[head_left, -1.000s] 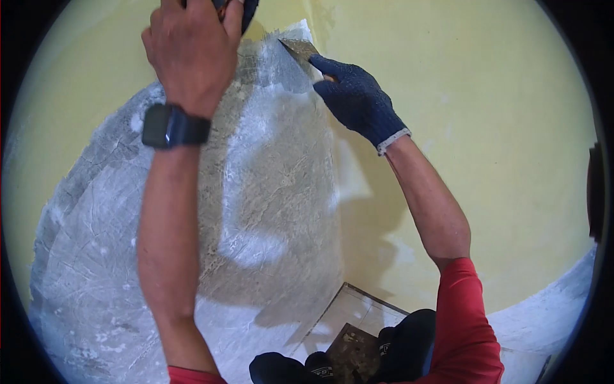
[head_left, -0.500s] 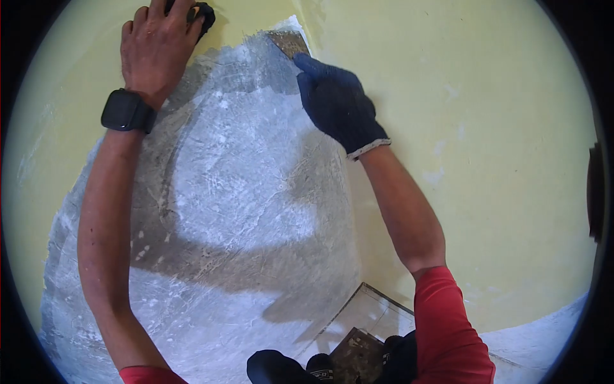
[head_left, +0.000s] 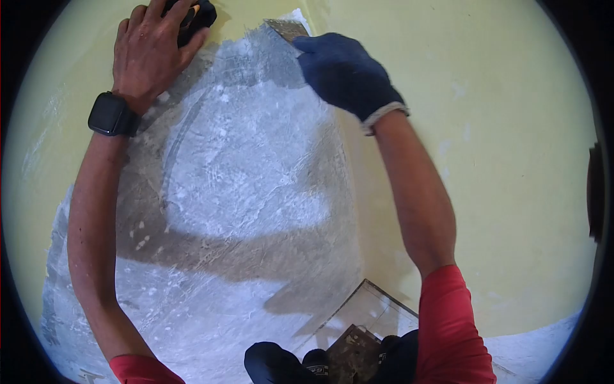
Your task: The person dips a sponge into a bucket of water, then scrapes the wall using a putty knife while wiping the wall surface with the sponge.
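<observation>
My right hand [head_left: 348,73], in a dark blue knitted glove, grips a scraper [head_left: 288,29]. The scraper's flat, stained blade lies against the wall at the upper edge of the bare grey patch [head_left: 249,160], where yellow paint [head_left: 486,128] meets it. A small white spot [head_left: 299,19] shows beside the blade; the handle is hidden in the glove. At the upper left, my bare left hand [head_left: 150,54] has its fingers bent round a black object [head_left: 198,18] with a bit of orange, held against the painted wall. Its kind is unclear. A black watch [head_left: 114,114] is on that wrist.
Below are a dirty, brownish flat surface [head_left: 353,353] and my dark-clothed knees [head_left: 272,363]. Pale tiles with a dark edge [head_left: 377,304] meet the wall's foot. A dark brown object [head_left: 595,192] stands at the far right. Shadows of my arms cross the grey patch.
My right hand has moved up and slightly right, and the scraper blade has shifted a little upward and lies flatter. The left hand has shifted slightly left in view, still holding the black object.
</observation>
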`<state>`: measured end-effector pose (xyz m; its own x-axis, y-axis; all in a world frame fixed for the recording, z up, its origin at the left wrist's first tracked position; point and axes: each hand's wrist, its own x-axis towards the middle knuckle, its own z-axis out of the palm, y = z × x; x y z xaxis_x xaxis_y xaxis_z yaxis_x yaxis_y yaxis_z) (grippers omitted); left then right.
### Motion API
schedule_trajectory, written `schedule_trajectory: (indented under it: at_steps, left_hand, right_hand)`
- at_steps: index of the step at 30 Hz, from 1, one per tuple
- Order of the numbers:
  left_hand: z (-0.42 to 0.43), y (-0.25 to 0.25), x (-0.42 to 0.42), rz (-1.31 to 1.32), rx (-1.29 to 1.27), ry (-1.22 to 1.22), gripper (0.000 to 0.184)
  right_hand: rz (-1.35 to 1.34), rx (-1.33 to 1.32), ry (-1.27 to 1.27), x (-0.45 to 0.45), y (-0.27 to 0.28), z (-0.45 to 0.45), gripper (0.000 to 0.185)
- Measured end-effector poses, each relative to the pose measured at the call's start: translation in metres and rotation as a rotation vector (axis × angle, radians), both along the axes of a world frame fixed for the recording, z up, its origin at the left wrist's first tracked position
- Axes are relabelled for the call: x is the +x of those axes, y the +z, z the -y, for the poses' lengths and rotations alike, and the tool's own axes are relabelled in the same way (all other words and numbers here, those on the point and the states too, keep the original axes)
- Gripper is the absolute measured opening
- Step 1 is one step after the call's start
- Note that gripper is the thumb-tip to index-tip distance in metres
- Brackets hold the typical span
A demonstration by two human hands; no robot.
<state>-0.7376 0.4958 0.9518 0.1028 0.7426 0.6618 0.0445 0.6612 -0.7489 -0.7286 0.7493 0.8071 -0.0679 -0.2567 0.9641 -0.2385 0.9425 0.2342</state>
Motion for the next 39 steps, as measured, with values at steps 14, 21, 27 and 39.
schedule_trajectory:
  at_steps: [14, 21, 27, 39]
  left_hand:
    - [0.007, -0.007, -0.006, -0.116, 0.034, 0.011, 0.061]
    - [0.007, -0.006, -0.008, -0.033, 0.034, -0.082, 0.061]
    - [0.007, -0.007, -0.008, -0.058, 0.017, -0.137, 0.059]
    - [0.008, -0.008, -0.010, -0.068, 0.030, -0.087, 0.061]
  right_hand:
    - [0.183, 0.009, -0.026, 0.012, -0.003, -0.011, 0.025]
    - [0.287, -0.224, -0.006, 0.003, -0.011, 0.016, 0.026]
    - [0.154, -0.103, 0.029, 0.010, -0.009, 0.004, 0.024]
    - [-0.189, 0.093, 0.258, 0.017, -0.017, -0.005, 0.021]
